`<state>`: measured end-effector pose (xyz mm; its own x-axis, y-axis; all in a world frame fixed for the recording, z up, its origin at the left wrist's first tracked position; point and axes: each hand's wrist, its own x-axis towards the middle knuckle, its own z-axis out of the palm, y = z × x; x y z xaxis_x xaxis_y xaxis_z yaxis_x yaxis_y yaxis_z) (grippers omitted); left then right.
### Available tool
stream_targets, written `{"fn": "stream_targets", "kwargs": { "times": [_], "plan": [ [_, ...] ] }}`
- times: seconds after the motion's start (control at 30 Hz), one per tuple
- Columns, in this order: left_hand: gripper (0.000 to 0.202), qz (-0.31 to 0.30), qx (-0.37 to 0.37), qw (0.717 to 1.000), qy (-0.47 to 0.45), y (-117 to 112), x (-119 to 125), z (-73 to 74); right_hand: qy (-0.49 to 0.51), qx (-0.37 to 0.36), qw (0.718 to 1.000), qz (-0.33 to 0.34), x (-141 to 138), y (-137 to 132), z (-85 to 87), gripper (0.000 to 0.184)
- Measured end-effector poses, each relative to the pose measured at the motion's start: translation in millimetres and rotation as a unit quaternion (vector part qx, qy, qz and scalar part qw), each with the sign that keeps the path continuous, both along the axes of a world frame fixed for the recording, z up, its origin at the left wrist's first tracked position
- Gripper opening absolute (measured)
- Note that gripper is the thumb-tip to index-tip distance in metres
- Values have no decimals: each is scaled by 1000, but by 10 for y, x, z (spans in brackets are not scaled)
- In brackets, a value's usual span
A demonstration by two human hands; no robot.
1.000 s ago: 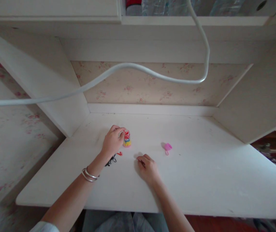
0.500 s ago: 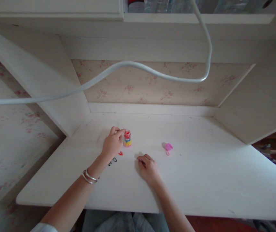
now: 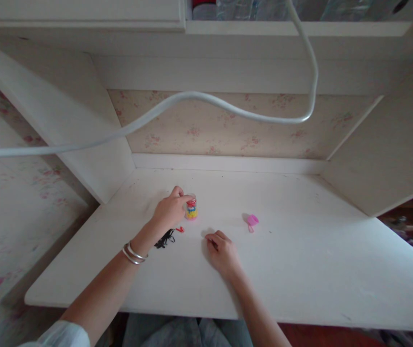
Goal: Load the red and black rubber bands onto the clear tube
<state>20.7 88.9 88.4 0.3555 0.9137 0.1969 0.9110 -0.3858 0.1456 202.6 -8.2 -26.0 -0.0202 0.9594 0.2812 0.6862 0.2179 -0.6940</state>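
Observation:
Upright on the desk stands a small clear jar (image 3: 191,211) with red, blue and yellow bits inside, seemingly small elastic bands. My left hand (image 3: 172,207) is at its left side, fingers bent and pinched over the mouth; whatever they hold is hidden. Below that hand lie a pile of black bands (image 3: 165,239) and a few red bands (image 3: 180,229), the pile partly covered by my wrist. My right hand (image 3: 221,248) rests on the desk with its fingers curled in, nothing visible in them. A pink cap with a loop (image 3: 252,220) lies to the right.
A white cable (image 3: 206,98) hangs across the view above the white desk (image 3: 300,270). Side panels (image 3: 383,149) bound the desk left and right, with a flowered wall behind. An overhead shelf (image 3: 300,28) holds clear containers.
My left hand has shifted slightly up and its wrist left, uncovering more of the black bands. The red bands at the jar's top look lower. My right hand has stayed put.

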Motion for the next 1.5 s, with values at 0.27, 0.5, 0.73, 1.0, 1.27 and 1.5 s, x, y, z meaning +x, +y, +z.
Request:
{"fn": "stream_targets", "kwargs": {
  "times": [0.27,0.5,0.73,1.0,1.27,1.5],
  "plan": [
    [48,-27,-26,999,-14,94,-36,89,-1,-5,1000,0,3,-9,31,26],
    [50,-36,-8,998,-52,74,-67,130,3,0,1000,1,4,2,2,26],
    [44,-29,35,997,-61,48,-91,165,-3,-3,1000,-2,3,5,-2,25],
    [52,-28,2,998,-53,-3,-123,117,-4,-2,1000,-4,6,16,-13,25],
    [56,-51,-10,999,-2,30,-107,68,-6,-2,1000,-2,-1,12,-13,25],
    [48,-70,-3,997,36,81,-111,108,-12,-10,1000,8,-2,8,0,25]
  ]
}}
